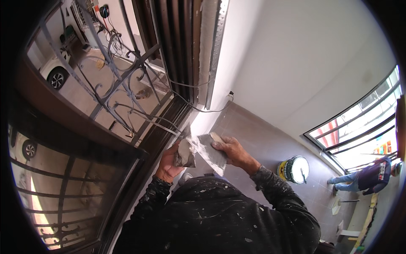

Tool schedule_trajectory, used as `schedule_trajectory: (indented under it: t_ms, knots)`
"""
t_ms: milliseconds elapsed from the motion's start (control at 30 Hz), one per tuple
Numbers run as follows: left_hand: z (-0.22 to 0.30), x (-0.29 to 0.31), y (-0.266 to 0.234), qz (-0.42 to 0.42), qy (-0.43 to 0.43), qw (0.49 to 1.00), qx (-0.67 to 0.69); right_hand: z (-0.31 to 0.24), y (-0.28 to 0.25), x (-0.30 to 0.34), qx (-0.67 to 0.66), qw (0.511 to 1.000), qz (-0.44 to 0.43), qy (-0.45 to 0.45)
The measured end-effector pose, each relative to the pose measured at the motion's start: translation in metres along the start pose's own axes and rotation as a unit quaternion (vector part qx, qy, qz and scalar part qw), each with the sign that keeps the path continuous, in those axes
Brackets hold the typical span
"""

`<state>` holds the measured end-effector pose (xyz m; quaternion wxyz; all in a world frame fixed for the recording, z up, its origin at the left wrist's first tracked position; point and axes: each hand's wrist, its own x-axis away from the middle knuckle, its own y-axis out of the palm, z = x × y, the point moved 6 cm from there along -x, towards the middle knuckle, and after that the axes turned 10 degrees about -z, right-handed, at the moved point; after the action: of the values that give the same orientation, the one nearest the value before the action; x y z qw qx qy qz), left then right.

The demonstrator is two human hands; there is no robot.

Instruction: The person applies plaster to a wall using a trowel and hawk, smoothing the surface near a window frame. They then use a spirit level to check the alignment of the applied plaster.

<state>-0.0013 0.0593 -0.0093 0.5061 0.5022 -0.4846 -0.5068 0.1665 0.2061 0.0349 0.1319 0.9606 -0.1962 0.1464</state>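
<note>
My left hand (170, 164) is closed on a small plate (185, 154) with pale paste. Just right of it is a wide grey blade (212, 155), smeared too, so getting paste out looks done. Ahead of both hands, a metal strip (214, 51) shows bare; I think that part is left. My right hand (235, 153) pinches the blade. Further right sits a bucket (285, 169).

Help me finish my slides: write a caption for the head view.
One smeared flat blade in the left hand, a second blade in the right hand, a bucket on the tiled floor.
</note>
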Motion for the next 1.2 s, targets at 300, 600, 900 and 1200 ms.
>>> schedule_trajectory:
  t_ms: [300, 600, 900, 1200]
  knots:
    - [0.006, 0.017, 0.030, 0.003, 0.103, 0.994, -0.027, 0.018, -0.082, 0.028, 0.039, 0.993, 0.070, -0.082]
    - [-0.067, 0.035, 0.033, 0.158, 0.184, 0.845, -0.477, 0.081, -0.135, -0.032, 0.094, 0.993, 0.064, -0.016]
    - [-0.116, 0.083, 0.017, 0.258, 0.272, 0.917, -0.132, 0.077, -0.082, -0.086, -0.267, 0.951, -0.131, -0.080]
    - [-0.146, 0.141, 0.021, 0.107, 0.256, 0.946, -0.167, 0.008, -0.049, -0.139, -0.346, 0.905, -0.137, -0.208]
